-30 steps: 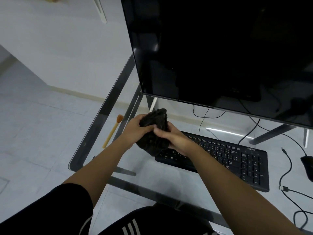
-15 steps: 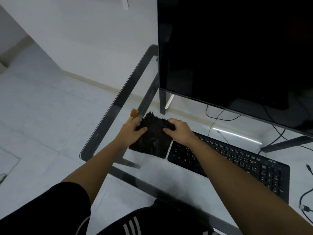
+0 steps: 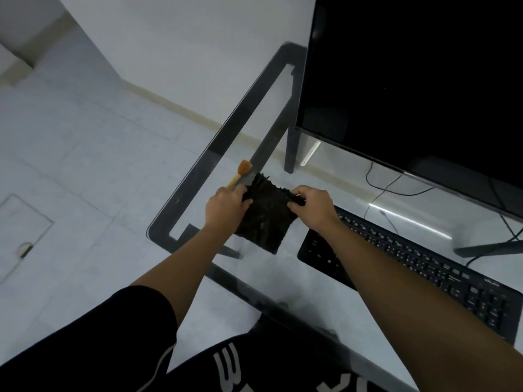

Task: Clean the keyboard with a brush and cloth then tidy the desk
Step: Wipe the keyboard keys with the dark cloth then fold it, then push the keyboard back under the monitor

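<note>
A dark cloth (image 3: 266, 219), folded into a rough square, lies flat on the glass desk (image 3: 198, 176) near its left end. My left hand (image 3: 226, 206) grips the cloth's left edge and my right hand (image 3: 312, 206) grips its upper right corner. The black keyboard (image 3: 424, 267) lies to the right of the cloth, partly under my right forearm. An orange-tipped brush (image 3: 242, 171) with a pale handle rests on the glass just beyond my left hand, its handle partly hidden by my fingers.
A large black monitor (image 3: 418, 80) stands at the back right, with cables (image 3: 387, 188) trailing behind the keyboard. The desk's dark metal frame (image 3: 271, 142) shows through the glass. The left desk edge drops to a pale tiled floor.
The cloth was bunched up between both hands above the desk; now it is spread flat and squared on the glass. My view has swung left.
</note>
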